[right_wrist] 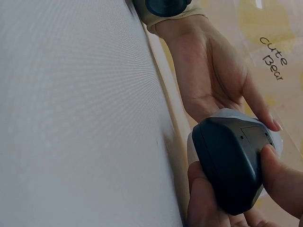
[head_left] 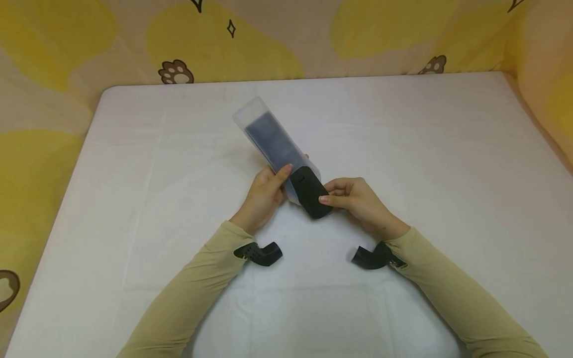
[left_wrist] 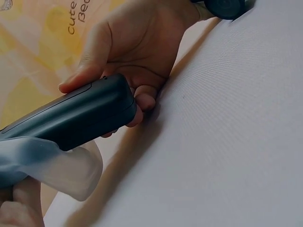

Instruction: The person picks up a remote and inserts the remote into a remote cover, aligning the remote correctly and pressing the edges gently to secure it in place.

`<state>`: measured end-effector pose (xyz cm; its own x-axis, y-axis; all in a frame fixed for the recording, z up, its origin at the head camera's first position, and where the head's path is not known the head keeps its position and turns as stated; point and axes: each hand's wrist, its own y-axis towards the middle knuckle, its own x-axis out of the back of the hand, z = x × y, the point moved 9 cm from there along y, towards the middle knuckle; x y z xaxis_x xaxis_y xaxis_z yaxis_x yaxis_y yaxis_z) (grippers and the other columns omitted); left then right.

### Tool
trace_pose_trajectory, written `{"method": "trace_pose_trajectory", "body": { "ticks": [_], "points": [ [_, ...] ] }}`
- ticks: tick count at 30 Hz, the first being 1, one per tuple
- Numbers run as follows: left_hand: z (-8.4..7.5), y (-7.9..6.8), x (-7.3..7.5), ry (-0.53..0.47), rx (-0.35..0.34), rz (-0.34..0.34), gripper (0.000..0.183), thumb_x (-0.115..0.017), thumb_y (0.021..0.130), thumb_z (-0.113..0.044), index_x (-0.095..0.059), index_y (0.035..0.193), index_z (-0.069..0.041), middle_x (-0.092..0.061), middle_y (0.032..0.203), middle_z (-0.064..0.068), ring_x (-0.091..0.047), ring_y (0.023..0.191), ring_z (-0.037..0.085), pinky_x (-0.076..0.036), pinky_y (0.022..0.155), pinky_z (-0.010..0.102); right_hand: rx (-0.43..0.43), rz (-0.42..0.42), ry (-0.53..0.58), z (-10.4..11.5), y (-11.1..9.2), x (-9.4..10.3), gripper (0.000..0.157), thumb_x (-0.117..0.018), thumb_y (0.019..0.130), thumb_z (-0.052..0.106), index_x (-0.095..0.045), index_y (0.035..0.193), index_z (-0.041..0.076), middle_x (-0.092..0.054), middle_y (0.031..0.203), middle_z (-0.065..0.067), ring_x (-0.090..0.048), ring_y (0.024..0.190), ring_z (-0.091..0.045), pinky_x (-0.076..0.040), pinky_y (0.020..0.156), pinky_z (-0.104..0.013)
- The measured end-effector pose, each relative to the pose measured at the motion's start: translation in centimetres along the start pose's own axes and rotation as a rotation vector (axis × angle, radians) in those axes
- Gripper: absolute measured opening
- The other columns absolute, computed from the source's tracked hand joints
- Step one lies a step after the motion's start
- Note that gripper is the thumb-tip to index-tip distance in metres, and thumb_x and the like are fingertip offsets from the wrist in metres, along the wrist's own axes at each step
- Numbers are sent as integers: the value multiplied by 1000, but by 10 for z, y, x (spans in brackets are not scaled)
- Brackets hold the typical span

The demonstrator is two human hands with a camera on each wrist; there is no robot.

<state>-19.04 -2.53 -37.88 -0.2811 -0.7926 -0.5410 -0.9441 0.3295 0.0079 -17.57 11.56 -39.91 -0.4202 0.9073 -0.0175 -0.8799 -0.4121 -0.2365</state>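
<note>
A black remote control (head_left: 311,195) sits partly inside a long translucent sleeve (head_left: 251,112), tilted above the table. Its bare end sticks out at the lower right, battery cover side up in the head view. My left hand (head_left: 263,196) grips the sleeve near its mouth, thumb on top. With thumb and fingers, my right hand (head_left: 360,201) pinches the remote's bare end. The left wrist view shows the sleeve's loose lip (left_wrist: 83,172) beside the remote (left_wrist: 90,113). In the right wrist view the remote's rounded end (right_wrist: 227,165) faces the camera, with the sleeve behind it.
A white-covered table (head_left: 156,199) lies under both hands. Yellow patterned cloth (head_left: 250,44) hangs behind it and along its sides. Black camera mounts (head_left: 261,254) are strapped at both wrists over beige sleeves (head_left: 197,286).
</note>
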Motion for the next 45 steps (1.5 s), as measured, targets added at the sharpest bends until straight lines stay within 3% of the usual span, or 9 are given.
{"method": "trace_pose_trajectory", "body": {
  "ticks": [29,45],
  "points": [
    [4,-3,-4,42,13,35,40,-42,101,-8,-35,135,12,-42,140,25,-44,128,24,-32,108,34,3,-6,8,-3,2,0,24,-65,85,0,-60,103,-15,-70,82,-3,-64,75,-12,-52,68,-23],
    [7,-2,-4,67,20,39,37,-39,101,-4,-35,134,13,-43,138,27,-46,126,27,-34,107,34,11,-9,23,-2,1,0,21,-65,85,1,-62,101,-12,-70,81,-3,-63,74,-12,-52,67,-23]
  ]
}}
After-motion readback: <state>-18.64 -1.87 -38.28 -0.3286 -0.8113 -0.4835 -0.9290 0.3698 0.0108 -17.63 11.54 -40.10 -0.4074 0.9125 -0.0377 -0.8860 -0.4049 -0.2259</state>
